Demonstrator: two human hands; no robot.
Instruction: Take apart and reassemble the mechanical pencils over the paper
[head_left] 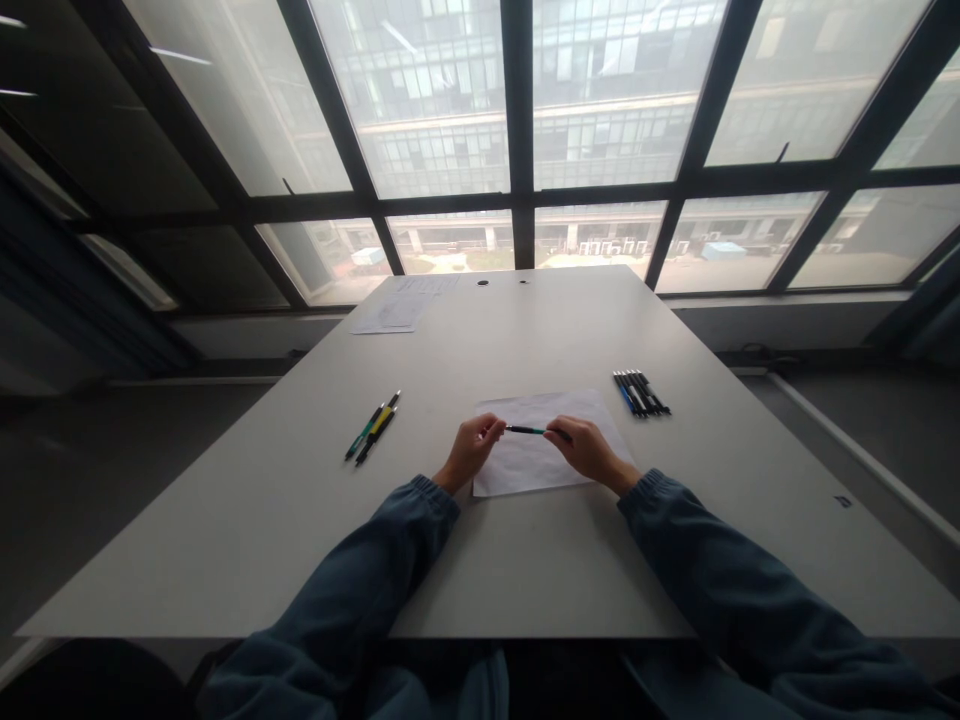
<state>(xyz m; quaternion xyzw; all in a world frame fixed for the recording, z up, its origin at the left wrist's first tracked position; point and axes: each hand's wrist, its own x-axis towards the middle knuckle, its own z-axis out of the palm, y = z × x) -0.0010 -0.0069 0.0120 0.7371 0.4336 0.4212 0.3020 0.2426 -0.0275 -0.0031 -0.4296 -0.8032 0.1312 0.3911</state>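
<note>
Between my two hands a black and green pen (526, 430) is held level above a white sheet of paper (525, 475). My left hand (474, 445) pinches its left end with closed fingers. The other end sits in the closed fingers of my right hand (583, 446), which hide part of it. Left of the paper lie several pens (373, 428) with green, yellow and black barrels. On the right, a row of several pens (640, 393), mostly black with a blue one at its left side, rests on the table.
The white table (540, 330) reaches toward large windows. More printed papers (394, 308) lie at its far left. Two small dark items, one a round disc (482, 283), sit near the far edge. A small dark label (843, 501) is near the right edge.
</note>
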